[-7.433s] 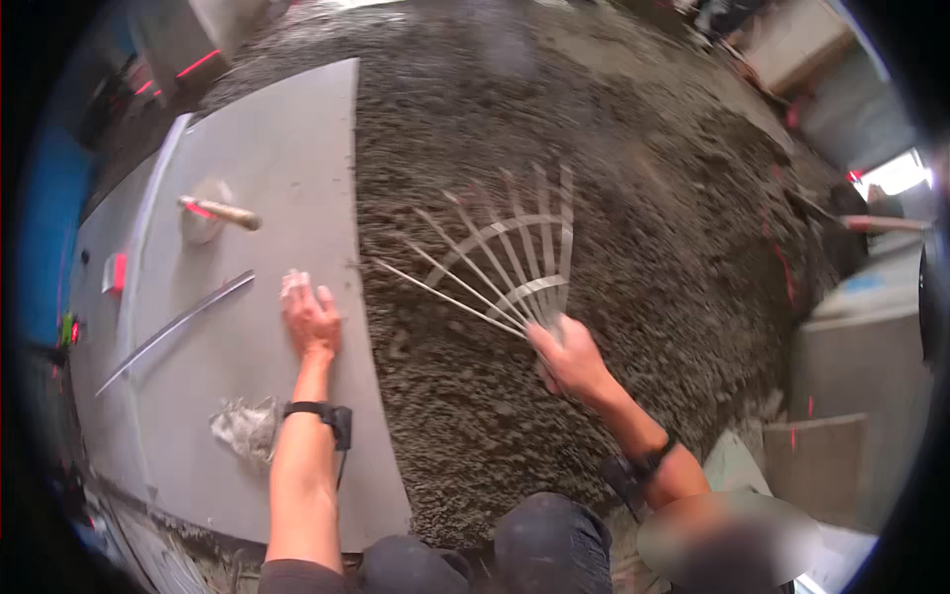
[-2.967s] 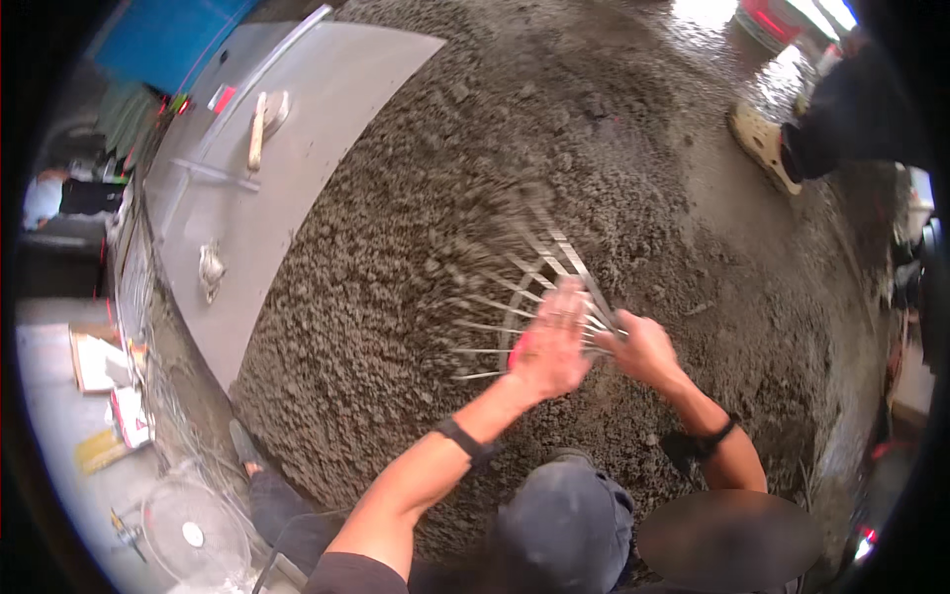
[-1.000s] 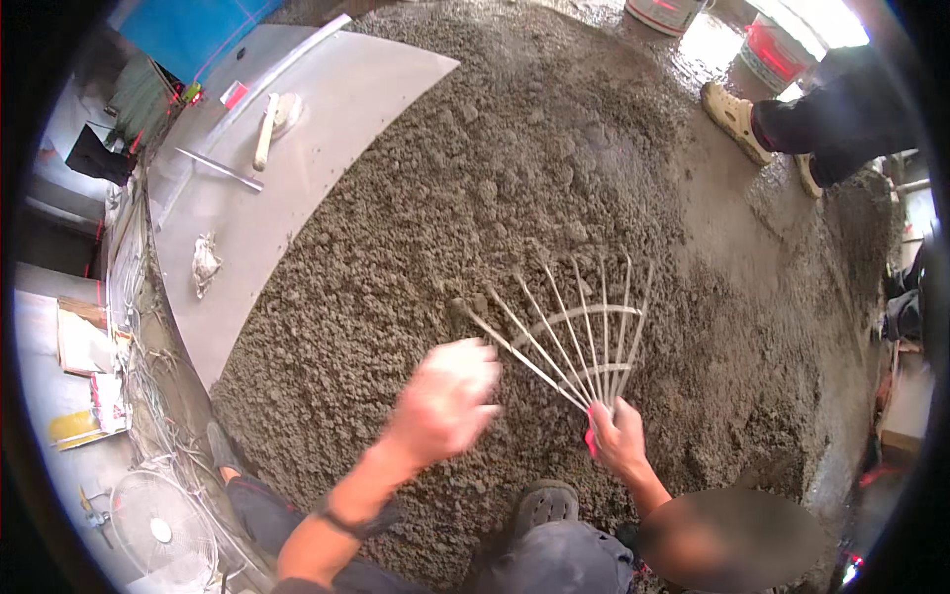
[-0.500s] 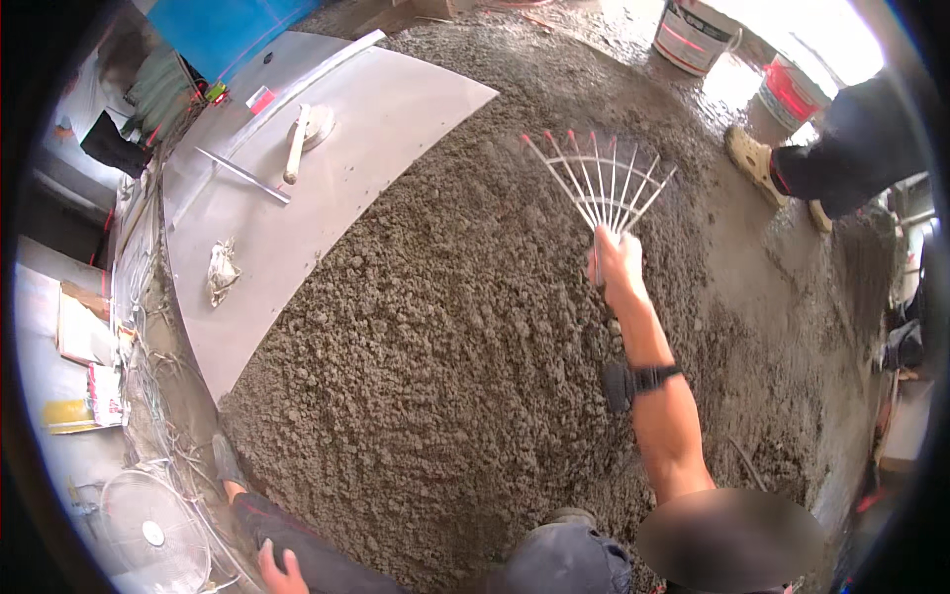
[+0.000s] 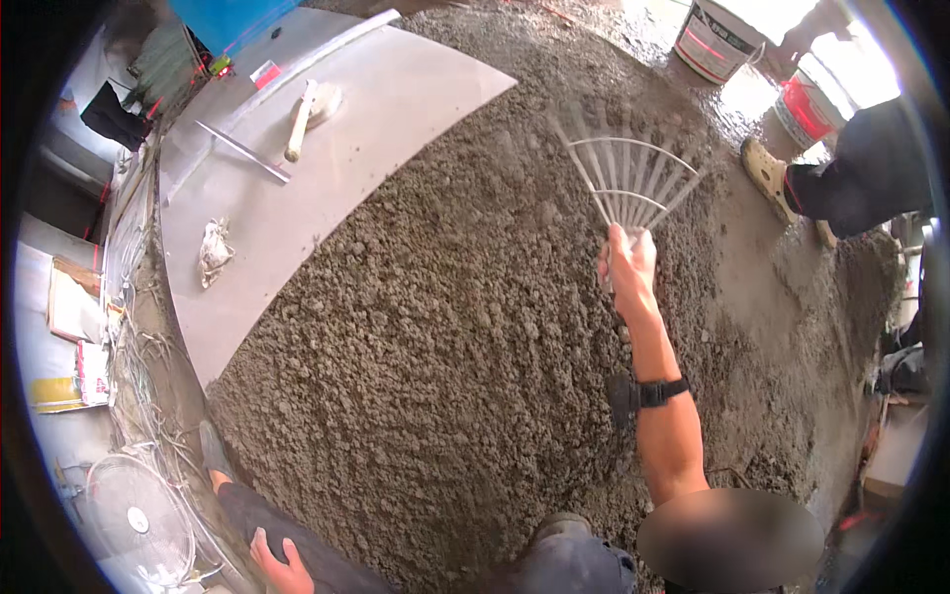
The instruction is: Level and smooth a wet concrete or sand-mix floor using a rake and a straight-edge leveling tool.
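My right hand (image 5: 627, 269) is stretched out over a wide bed of rough wet concrete (image 5: 445, 337) and grips the handle of a fan-shaped wire rake (image 5: 625, 178). The thin tines spread away from me over the concrete and look blurred. A black wrist strap sits on that forearm. My left hand (image 5: 281, 564) lies low at the bottom left on my dark trouser leg, fingers apart and holding nothing.
A smooth grey slab (image 5: 396, 109) at the upper left carries a wooden-handled tool (image 5: 300, 121), a metal bar (image 5: 243, 151) and a crumpled lump (image 5: 213, 249). Two buckets (image 5: 714, 38) (image 5: 807, 107) stand at the upper right. Another person's shoe (image 5: 766, 174) stands on the concrete. A fan (image 5: 139, 510) lies at the lower left.
Over the last second my right arm reached the rake far out across the concrete. My left hand dropped from above the concrete down to my leg.
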`<state>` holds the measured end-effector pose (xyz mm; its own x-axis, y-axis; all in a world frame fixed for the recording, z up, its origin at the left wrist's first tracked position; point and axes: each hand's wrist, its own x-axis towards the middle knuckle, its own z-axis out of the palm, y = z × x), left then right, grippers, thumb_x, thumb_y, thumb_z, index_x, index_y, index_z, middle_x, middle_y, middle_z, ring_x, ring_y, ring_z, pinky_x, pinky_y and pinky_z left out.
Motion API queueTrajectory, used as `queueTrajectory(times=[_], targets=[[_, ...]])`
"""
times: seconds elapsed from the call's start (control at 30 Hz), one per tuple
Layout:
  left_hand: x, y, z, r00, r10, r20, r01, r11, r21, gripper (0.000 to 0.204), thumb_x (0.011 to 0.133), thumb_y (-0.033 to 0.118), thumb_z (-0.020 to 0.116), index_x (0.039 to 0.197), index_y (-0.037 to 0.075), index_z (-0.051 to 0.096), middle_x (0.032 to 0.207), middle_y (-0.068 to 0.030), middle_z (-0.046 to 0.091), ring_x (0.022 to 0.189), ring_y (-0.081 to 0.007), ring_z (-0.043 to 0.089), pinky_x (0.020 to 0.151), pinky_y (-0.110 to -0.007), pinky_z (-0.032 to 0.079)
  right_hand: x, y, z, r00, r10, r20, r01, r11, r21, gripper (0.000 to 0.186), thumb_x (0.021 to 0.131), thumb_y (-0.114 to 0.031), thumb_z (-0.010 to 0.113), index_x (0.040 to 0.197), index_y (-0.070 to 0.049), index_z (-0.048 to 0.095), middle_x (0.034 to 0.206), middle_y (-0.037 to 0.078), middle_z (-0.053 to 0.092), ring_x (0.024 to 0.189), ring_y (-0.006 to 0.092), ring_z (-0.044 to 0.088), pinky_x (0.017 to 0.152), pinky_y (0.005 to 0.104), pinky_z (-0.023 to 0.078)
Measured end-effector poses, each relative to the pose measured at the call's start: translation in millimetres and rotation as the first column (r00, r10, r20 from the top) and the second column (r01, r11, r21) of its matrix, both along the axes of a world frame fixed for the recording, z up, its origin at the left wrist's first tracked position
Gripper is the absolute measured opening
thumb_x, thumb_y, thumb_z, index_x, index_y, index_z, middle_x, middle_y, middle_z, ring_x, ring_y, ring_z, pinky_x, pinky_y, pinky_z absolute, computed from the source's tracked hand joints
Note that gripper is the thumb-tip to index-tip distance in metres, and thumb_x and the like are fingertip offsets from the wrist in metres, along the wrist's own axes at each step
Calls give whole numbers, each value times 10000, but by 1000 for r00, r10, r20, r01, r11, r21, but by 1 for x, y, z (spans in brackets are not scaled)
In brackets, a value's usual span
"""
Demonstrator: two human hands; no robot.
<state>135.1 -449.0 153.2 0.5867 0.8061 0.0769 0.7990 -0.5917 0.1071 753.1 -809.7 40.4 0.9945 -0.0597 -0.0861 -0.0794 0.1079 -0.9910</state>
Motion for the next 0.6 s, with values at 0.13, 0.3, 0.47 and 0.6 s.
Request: queueTrajectory(times=[0.13,0.3,0.47,0.6], targets=[[14,-3,0,991,-109,76,93,977,191,295,973,70,622,1226,-80,610,1123,-217,634,1063,-423,602,972,-485,468,-3,-7,11,968,-3,-252,-9,999,-45,183,1051,-182,607,974,-81,474,631,20,540,450,106,496,379,277,404],[20,-7,29,994,16,-108,-22,998,-56,607,1032,393,623,1415,-72,547,1419,-314,553,1311,-462,513,1133,-511,403,-20,-5,39,969,216,-117,-242,922,-301,336,906,-247,796,1019,-12,584,689,51,615,459,85,539,383,255,426],[31,-5,20,996,-12,-85,8,999,-45,596,1019,398,639,1384,-69,579,1385,-309,581,1295,-459,525,1122,-514,404,27,32,22,884,468,-8,-134,237,-962,238,811,-115,623,1008,16,645,888,236,731,874,447,722,765,492,593],[20,1,15,997,-26,-68,26,1000,-4,585,1008,405,651,1353,-66,609,1347,-303,610,1285,-459,533,1115,-515,404,73,32,11,725,647,-236,-197,-133,-971,253,784,-137,657,1005,-16,658,872,212,741,822,411,744,728,483,612]])
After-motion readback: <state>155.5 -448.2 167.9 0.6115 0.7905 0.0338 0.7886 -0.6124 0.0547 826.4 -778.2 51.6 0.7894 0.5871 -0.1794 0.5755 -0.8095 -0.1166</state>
